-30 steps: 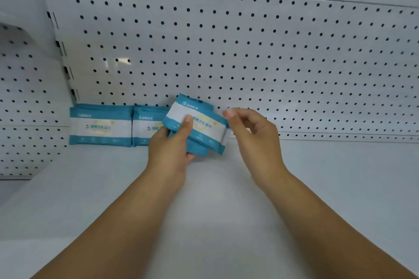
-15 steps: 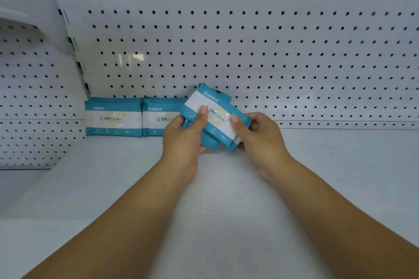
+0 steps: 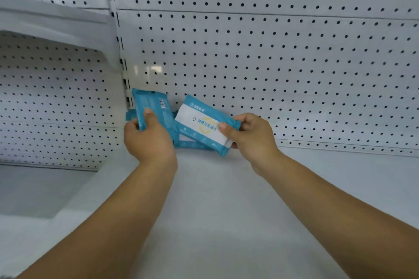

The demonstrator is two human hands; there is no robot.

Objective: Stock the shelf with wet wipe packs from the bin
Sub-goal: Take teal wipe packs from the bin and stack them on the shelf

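Shelf-stocking at a white shelf, seen from above the forearms. Grasping one teal wet wipe pack in each hand, both held just in front of the pegboard back panel.

In the left hand: the barcode-side pack, tilted, with the thumb pressed on its face and fingertips curled round its left edge. Lower part hidden behind the hand.

In the right hand: the label-side pack, slanting down to the right. Pinched at its right end between the thumb on the white band and the fingers behind. Printed characters and a yellow ring readable only in part.

Near corners of the two packs meeting in view; touching or merely overlapping, impossible to tell.

Behind and below, only slivers of shelved packs: a teal strip under the label-side pack and a teal edge just left of the left hand's fingers. Number and posture too hidden to make out.

At left, a slotted upright and a neighbouring bay, cut by the frame edge. Both forearms cropped at the bottom edge.
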